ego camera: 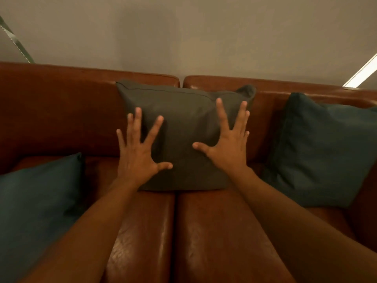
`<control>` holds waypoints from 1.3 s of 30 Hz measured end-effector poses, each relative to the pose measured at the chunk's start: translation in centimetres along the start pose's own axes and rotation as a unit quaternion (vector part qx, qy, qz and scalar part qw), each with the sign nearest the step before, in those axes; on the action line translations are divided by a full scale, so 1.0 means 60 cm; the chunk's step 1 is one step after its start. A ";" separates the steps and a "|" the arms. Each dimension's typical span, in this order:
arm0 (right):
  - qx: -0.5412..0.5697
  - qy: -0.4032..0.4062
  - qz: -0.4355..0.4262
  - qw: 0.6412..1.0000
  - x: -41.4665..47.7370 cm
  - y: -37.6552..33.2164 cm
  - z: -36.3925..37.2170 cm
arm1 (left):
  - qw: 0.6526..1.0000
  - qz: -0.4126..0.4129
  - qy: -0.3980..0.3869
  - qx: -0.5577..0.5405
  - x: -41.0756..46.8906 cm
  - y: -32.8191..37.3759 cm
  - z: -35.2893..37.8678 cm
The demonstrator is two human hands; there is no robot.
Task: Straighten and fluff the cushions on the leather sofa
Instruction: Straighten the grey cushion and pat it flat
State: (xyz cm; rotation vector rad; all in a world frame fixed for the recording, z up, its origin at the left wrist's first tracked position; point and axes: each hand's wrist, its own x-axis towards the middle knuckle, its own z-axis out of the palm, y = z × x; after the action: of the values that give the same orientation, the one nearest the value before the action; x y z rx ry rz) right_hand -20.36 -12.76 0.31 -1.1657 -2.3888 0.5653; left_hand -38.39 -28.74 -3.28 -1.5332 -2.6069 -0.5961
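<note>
A dark olive-grey cushion [183, 123] stands upright in the middle of the brown leather sofa [61, 111], leaning on the backrest over the gap between the two seats. My left hand [138, 152] lies flat on the cushion's lower left with fingers spread. My right hand [228, 139] is spread flat on its right half. Neither hand grips anything. A dark teal cushion [38, 203] lies at the sofa's left end. Another dark teal cushion [324, 152] leans at the right end.
A plain beige wall [183, 33] rises behind the sofa. A green strap-like object [16, 41] hangs at the upper left. A bright light strip [363, 72] shows at the upper right. Two glossy seat cushions [204, 231] meet below my arms.
</note>
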 end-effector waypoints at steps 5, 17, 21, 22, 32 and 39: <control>-0.141 -0.101 -0.026 0.984 0.003 -0.004 0.035 | 0.992 0.008 -0.089 0.086 0.028 0.013 0.013; -0.182 -0.175 0.020 0.967 0.085 -0.007 0.066 | 0.981 -0.039 -0.145 0.118 0.114 0.011 0.036; -0.190 -0.169 0.024 0.967 0.102 -0.002 0.084 | 0.979 -0.048 -0.156 0.124 0.132 0.004 0.049; -0.193 -0.168 0.025 0.966 0.105 -0.001 0.088 | 0.979 -0.049 -0.154 0.127 0.134 0.003 0.053; -0.207 -0.190 0.013 0.960 0.111 0.003 0.096 | 0.982 -0.039 -0.140 0.119 0.126 -0.002 0.063; -0.110 -0.079 -0.048 0.990 0.071 0.026 0.050 | 0.994 -0.002 -0.099 0.042 0.097 -0.018 0.030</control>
State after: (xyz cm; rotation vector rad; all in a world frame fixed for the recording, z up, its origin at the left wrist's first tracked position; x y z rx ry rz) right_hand -23.34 -8.95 -2.17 -1.1237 -2.6828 0.3837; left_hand -41.97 -23.74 -3.82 -1.6387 -2.7382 -0.3447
